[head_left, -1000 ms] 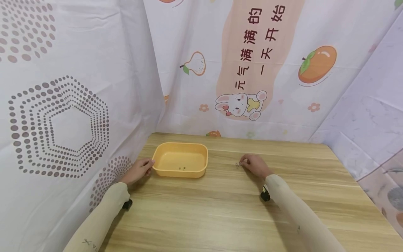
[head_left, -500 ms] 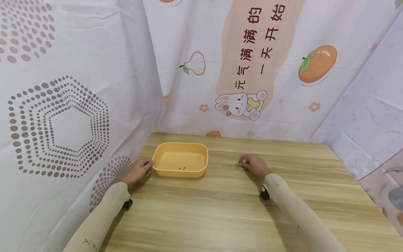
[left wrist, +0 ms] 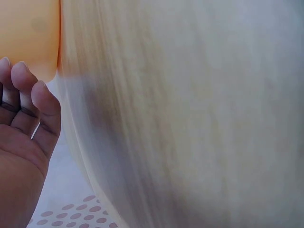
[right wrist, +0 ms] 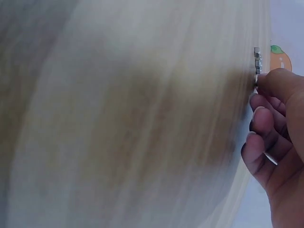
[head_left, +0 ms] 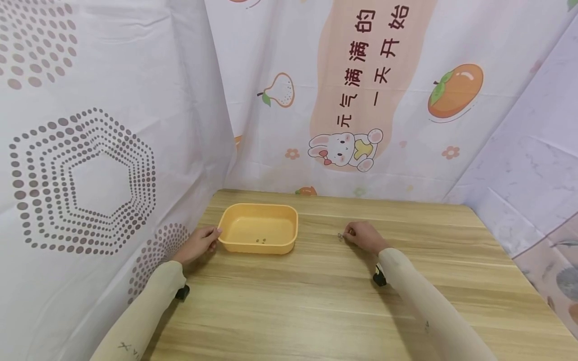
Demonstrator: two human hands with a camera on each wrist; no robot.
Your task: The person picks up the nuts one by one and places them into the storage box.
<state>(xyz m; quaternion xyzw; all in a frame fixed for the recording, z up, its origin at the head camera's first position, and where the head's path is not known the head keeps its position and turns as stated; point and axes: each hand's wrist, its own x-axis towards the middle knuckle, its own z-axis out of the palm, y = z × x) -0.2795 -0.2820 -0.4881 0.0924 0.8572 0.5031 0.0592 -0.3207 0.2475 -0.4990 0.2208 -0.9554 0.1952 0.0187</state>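
Note:
A yellow plastic box [head_left: 258, 248] stands at the back left of the table, with several small metal nuts [head_left: 264, 240] on its floor. My left hand [head_left: 199, 243] pinches the box's left rim between thumb and fingers. In the left wrist view the fingers of the left hand [left wrist: 28, 109] curl up by the orange-toned wall of the box [left wrist: 33, 38]. My right hand [head_left: 365, 236] is down at the tabletop, right of the box. Its thumb and forefinger pinch a small nut [right wrist: 257, 81], largely hidden by the fingertips. More loose nuts [right wrist: 257, 59] lie right beside them.
The wood-grain table [head_left: 280, 301] reaches back to a printed cloth [head_left: 271, 150] hanging behind it. Another white cloth [head_left: 189, 125] with dotted patterns hangs close along the left side, near the left hand. A pale marbled cloth [head_left: 510, 190] borders the right.
The right hand's fingertips shift slightly left onto the loose nuts, then slightly back right, with the fingers closing together. The left hand and the box stay in place.

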